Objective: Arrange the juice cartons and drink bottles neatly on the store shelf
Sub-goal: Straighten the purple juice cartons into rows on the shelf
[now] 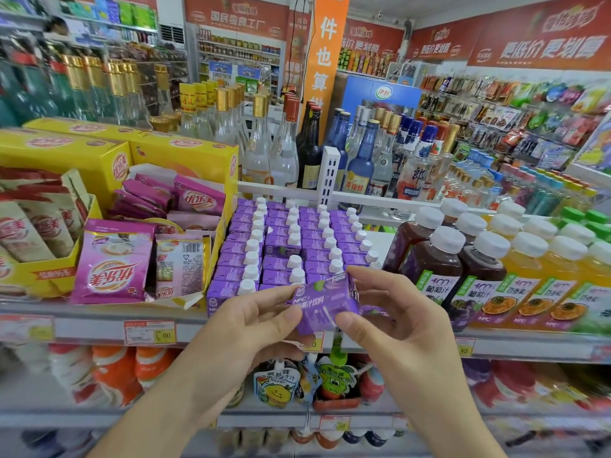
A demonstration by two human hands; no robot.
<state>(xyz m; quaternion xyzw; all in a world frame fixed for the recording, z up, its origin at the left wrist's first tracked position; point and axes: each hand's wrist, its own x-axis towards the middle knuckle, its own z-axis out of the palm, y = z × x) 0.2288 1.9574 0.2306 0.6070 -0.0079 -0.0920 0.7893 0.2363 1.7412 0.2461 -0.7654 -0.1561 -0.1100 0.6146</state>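
- Shop aisles crowd every side, with red banners [549, 31] high on the walls and an orange hanging sign [325, 51] dropping down the middle.
- Straight ahead runs a white store shelf [99, 328], its front edge dotted with price tags [149, 332].
- Both of the person's hands are raised in front of that edge, sharing one purple juice carton [325, 302] between them.
- Their left hand [251, 322] grips the carton's left end, thumb on the near face and fingers curled behind it.
- Their right hand [393, 315] pinches the right end, thumb low on the front and forefinger over the top corner.
- That carton is tilted, held just in front of and slightly above the front row of its kind, not resting on the shelf.
- Behind it stand rows of purple cartons [291, 246] with white caps, packed tight in four files running back.
- Right of them, past a bare strip of shelf, stand dark grape juice bottles [436, 259], then orange juice bottles [535, 276], all white-capped.
- Left of the cartons sits an open yellow display box [185, 160] full of pink milk tea sachets [112, 262].
- Further back, tall clear liquor bottles [261, 143] line a higher ledge.
- Below, a lower shelf carries fruit drink pouches [277, 381], partly hidden by the wrists.
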